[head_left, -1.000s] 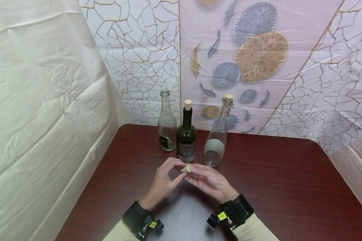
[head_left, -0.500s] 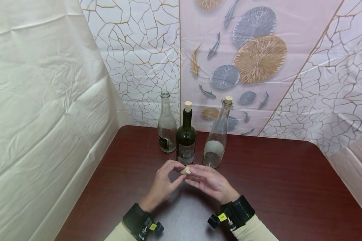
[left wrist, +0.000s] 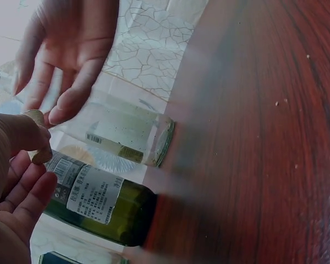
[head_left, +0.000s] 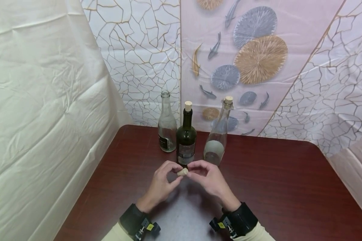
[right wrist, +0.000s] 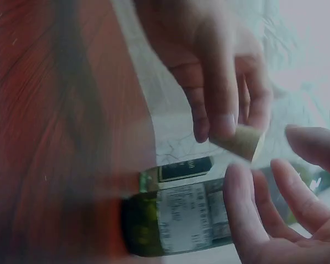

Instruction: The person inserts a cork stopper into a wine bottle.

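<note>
Clearly, the cork [head_left: 183, 172] is between the two hands, above the table [head_left: 274, 180] and just on the near side of the green bottle [head_left: 186, 137]. Its long axis lies nearly sideways in the head view, with the right end a little higher in the picture; one end points to the right hand [head_left: 211, 177], the other to the left hand [head_left: 162, 182].

From the right wrist, the cork looks wider at the end toward the right hand. This view also shows a gap between that end and the right thumb, which the head view makes hard to see. Only the head view shows the bottle mouths: stoppers sit in the green bottle and in the right clear bottle [head_left: 218, 134], while the left clear bottle [head_left: 167, 124] has an open mouth. The left wrist view shows a barcode [left wrist: 93, 138] on the right clear bottle.

The left hand pinches the cork between thumb and fingers. The right hand grasps nothing; its fingers are loosely bent and apart, very near the cork.
</note>
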The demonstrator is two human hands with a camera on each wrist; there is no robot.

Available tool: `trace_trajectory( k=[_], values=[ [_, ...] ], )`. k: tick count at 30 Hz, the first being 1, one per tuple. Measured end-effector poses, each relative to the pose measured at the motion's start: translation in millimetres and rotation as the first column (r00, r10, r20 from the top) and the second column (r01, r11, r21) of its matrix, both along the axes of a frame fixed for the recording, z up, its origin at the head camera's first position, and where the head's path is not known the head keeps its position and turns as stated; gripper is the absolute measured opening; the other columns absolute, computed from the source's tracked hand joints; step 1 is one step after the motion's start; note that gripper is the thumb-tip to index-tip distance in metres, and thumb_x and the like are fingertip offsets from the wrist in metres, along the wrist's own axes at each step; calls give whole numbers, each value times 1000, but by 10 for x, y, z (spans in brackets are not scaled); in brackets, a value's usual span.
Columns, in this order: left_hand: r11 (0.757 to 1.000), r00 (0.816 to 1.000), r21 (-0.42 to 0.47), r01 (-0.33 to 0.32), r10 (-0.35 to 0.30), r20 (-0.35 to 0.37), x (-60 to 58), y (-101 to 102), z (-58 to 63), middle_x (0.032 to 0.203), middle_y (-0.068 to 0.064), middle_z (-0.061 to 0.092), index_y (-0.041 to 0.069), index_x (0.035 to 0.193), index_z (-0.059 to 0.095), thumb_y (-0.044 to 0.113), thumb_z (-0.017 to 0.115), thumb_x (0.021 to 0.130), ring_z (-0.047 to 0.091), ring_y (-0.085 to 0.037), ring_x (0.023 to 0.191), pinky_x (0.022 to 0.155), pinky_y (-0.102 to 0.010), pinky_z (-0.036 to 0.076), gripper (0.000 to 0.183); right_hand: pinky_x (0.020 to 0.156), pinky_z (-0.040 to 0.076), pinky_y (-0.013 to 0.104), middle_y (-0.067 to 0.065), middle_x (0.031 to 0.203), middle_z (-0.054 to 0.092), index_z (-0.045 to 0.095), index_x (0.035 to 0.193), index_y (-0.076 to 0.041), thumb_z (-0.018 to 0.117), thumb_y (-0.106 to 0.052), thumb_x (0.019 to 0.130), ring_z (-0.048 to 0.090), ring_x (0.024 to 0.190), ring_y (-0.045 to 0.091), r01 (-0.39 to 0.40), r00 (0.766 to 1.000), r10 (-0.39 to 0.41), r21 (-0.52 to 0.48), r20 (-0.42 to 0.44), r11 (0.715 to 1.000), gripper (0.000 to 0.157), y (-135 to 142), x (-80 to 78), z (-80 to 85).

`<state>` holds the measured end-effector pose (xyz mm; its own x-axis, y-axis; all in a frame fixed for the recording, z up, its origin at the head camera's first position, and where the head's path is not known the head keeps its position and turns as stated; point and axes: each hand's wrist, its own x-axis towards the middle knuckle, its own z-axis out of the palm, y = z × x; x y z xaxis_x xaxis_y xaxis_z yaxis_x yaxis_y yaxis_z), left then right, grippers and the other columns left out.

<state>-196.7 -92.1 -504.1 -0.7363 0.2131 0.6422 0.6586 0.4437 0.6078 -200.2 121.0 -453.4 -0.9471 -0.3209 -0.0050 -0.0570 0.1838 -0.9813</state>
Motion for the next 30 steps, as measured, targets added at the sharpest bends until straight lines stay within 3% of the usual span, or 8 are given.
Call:
trace_trajectory(
  k=[3, 8, 12, 16, 22, 30],
  values=[
    [1000, 1000, -17, 10, -10, -16, -9, -17, 11, 108, 0, 67, 12, 112, 68, 1, 84, 85, 66, -14, 98, 82, -36, 60, 33, 88, 61, 29, 12, 115, 72, 72, 119, -6, 82, -9, 90, 75, 102, 22, 63, 974, -33, 126, -225, 990, 31, -75, 65, 14],
    [999, 1000, -46, 15, -14, 25, 8, -24, 29, 108, 2, 67, 13, 111, 69, 2, 83, 86, 64, -12, 99, 84, -38, 60, 30, 86, 63, 35, 8, 109, 70, 73, 115, -8, 83, 0, 86, 74, 99, 25, 119, 929, -52, 164, -366, 979, 32, -152, 114, 11],
    [998, 1000, -60, 18, -17, 9, 14, -29, 24, 108, 1, 67, 13, 110, 69, 2, 83, 86, 64, -12, 99, 84, -38, 60, 30, 83, 64, 38, 8, 105, 70, 73, 113, -3, 84, 2, 84, 73, 97, 25, 121, 918, -40, 180, -395, 976, 31, -177, 112, 4],
    [998, 999, -67, 20, -22, -24, 20, -33, 18, 108, 0, 67, 13, 111, 68, 2, 83, 85, 64, -12, 99, 83, -36, 59, 31, 80, 64, 32, 7, 102, 71, 74, 109, -5, 85, 3, 83, 74, 92, 24, 128, 912, -44, 182, -408, 975, 30, -194, 104, -20],
    [996, 1000, -84, 16, -18, -15, 47, -33, 8, 109, 1, 66, 13, 112, 68, 1, 83, 86, 64, -12, 100, 83, -36, 60, 32, 77, 62, 22, 5, 99, 71, 75, 100, -11, 83, 4, 84, 75, 86, 20, 140, 919, -55, 192, -391, 971, 23, -212, 111, -35],
    [995, 1000, -102, 13, -14, -12, 74, -35, -20, 108, 1, 67, 13, 111, 68, 2, 85, 84, 65, -12, 98, 84, -29, 58, 34, 78, 62, 23, 6, 99, 71, 75, 98, -10, 81, 5, 85, 76, 87, 22, 130, 928, -48, 198, -371, 971, 21, -220, 124, -56]
  ],
)
